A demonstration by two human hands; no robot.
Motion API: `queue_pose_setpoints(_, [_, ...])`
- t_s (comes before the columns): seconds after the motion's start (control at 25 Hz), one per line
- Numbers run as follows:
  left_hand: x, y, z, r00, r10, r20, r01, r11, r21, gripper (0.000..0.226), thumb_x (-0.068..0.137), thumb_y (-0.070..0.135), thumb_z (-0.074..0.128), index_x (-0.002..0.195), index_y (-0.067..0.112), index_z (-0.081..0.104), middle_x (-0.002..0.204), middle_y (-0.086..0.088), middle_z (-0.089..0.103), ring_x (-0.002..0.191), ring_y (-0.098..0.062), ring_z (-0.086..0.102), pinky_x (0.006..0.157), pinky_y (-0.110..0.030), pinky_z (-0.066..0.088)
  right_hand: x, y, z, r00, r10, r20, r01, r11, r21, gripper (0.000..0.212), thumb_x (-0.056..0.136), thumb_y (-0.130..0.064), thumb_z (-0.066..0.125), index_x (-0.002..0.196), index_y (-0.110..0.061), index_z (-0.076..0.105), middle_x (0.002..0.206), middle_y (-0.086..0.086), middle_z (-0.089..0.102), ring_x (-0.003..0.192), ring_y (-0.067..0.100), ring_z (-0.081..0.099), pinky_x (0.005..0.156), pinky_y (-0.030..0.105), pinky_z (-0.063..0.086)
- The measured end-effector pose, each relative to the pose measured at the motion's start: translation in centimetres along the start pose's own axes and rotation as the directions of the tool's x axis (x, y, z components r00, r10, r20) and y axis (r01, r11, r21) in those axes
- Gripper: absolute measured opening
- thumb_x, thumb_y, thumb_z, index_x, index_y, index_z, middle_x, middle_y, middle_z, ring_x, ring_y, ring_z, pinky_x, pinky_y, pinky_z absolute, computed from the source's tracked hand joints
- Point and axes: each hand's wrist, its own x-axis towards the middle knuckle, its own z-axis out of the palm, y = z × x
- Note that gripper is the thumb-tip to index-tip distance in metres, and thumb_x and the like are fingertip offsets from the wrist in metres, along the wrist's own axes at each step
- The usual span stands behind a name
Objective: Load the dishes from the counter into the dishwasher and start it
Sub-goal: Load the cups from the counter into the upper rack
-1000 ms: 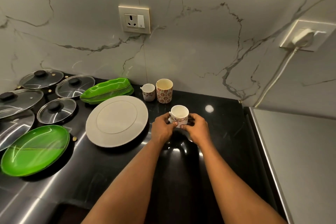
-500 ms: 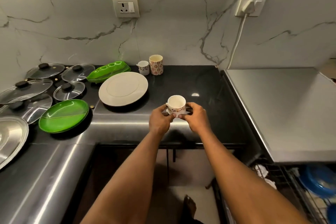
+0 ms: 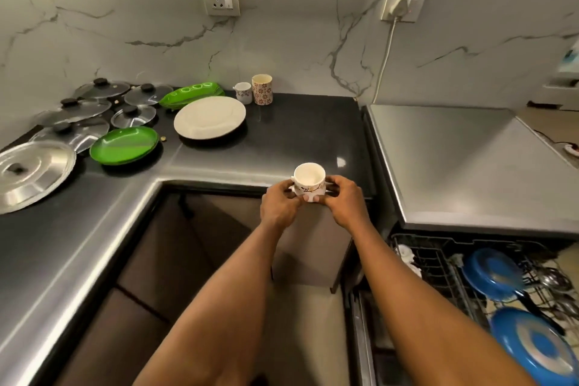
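Cup [image 3: 308,180] is now off the surface [image 3: 297,135]: a second ago it sat on the black top just in front of the two mugs [image 3: 262,89], now it hangs in the air over the front edge, pulled back toward the person, upright, mouth up, looks empty. Both hands hold it: left hand [image 3: 280,205] has fingers curled on its 9 o'clock side, right hand [image 3: 344,202] pinches the 3 o'clock side. The view has backed off, so the open dishwasher rack [image 3: 438,260] shows at 4 o'clock of the cup, blue pans [image 3: 492,273] already in it. Pickup looks done and the carry is under way; next is likely a swing down to 4 o'clock. White plate [image 3: 209,116], green plate [image 3: 124,145] and lids [image 3: 133,111] at 10 o'clock are not yet loaded
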Motion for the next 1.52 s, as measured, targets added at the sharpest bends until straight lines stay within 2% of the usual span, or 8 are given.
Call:
queue_pose_setpoints(0.48, [-21.8,-2.6,6.0,0.974,-0.135,-0.183,0.149,0.987,0.065,0.060,0.081,0.022,0.080,0.136,0.020,0.058,0.117,-0.001,0.071,0.112,-0.018,0.063,0.101,-0.042,0.049,-17.2,5.9,-6.6,0.980,-0.025,0.199,0.018,0.999,0.039,0.057,0.068,-0.012,0.086,0.121,-0.009,0.064,0.111,0.006,0.070,0.100,0.015,0.065,0.091,0.033,0.053])
queue_pose_setpoints(0.64, [-27.5,-4.7,6.8,0.972,-0.140,-0.188,0.155,0.986,0.067,0.054,0.080,0.023,0.080,0.131,0.020,0.063,0.109,0.000,0.073,0.106,-0.019,0.065,0.097,-0.041,0.052,-22.9,7.0,-7.7,0.977,-0.030,0.212,0.026,0.999,0.023,0.056,0.067,-0.014,0.086,0.119,-0.011,0.066,0.108,0.003,0.072,0.098,0.012,0.066,0.090,0.034,0.055])
queue_pose_setpoints(0.84, [-33.8,-8.1,9.7,0.984,-0.143,-0.108,0.140,0.989,-0.040,0.051,0.077,0.014,0.081,0.125,0.008,0.065,0.108,-0.005,0.073,0.100,-0.021,0.068,0.094,-0.042,0.054,-30.4,9.7,-10.3,0.973,0.001,0.231,0.000,1.000,-0.002,0.052,0.069,-0.012,0.082,0.119,-0.011,0.066,0.107,0.004,0.072,0.096,0.014,0.067,0.088,0.039,0.055])
queue_pose_setpoints(1.12, [-40.3,-9.6,15.3,0.986,-0.169,-0.010,0.167,0.981,-0.095,0.053,0.077,0.024,0.079,0.126,0.007,0.066,0.110,-0.013,0.073,0.105,-0.032,0.067,0.093,-0.041,0.053,-36.4,14.3,-15.3,0.960,0.086,0.267,-0.070,0.995,-0.067,0.052,0.070,-0.010,0.082,0.119,-0.004,0.065,0.111,0.006,0.070,0.100,0.019,0.066,0.090,0.038,0.053])
queue_pose_setpoints(1.28, [-40.0,-8.6,18.9,0.968,-0.241,0.064,0.246,0.965,-0.092,0.040,0.088,0.018,0.072,0.127,0.008,0.065,0.108,-0.020,0.071,0.102,-0.038,0.066,0.081,-0.043,0.054,-36.0,16.5,-18.5,0.958,0.152,0.245,-0.153,0.988,-0.015,0.042,0.072,-0.008,0.081,0.111,-0.005,0.067,0.104,0.004,0.070,0.096,0.017,0.065,0.090,0.038,0.053])
queue_pose_setpoints(1.36, [-39.4,-7.7,21.5,0.960,-0.251,0.123,0.264,0.960,-0.098,0.038,0.091,0.020,0.070,0.127,0.007,0.064,0.104,-0.018,0.072,0.085,-0.029,0.069,0.067,-0.032,0.051,-35.2,18.5,-20.6,0.951,0.200,0.235,-0.207,0.978,0.005,0.038,0.072,-0.009,0.082,0.108,-0.005,0.068,0.102,0.004,0.071,0.095,0.017,0.067,0.089,0.041,0.054])
queue_pose_setpoints(1.44, [-38.6,-6.9,24.8,0.953,-0.248,0.173,0.265,0.960,-0.088,0.036,0.092,0.020,0.068,0.126,0.006,0.065,0.107,-0.019,0.071,0.092,-0.032,0.069,0.071,-0.026,0.048,-34.0,20.7,-22.9,0.942,0.219,0.253,-0.231,0.973,0.019,0.033,0.074,-0.009,0.081,0.104,-0.006,0.069,0.100,0.004,0.072,0.092,0.016,0.068,0.088,0.041,0.055])
queue_pose_setpoints(1.52, [-37.5,-6.3,28.4,0.942,-0.271,0.196,0.284,0.958,-0.039,0.037,0.091,0.019,0.070,0.125,0.006,0.065,0.110,-0.021,0.071,0.101,-0.037,0.068,0.079,-0.035,0.054,-32.3,23.4,-25.2,0.932,0.244,0.267,-0.263,0.964,0.039,0.029,0.076,-0.010,0.079,0.104,-0.009,0.069,0.098,0.003,0.073,0.090,0.015,0.069,0.088,0.043,0.056])
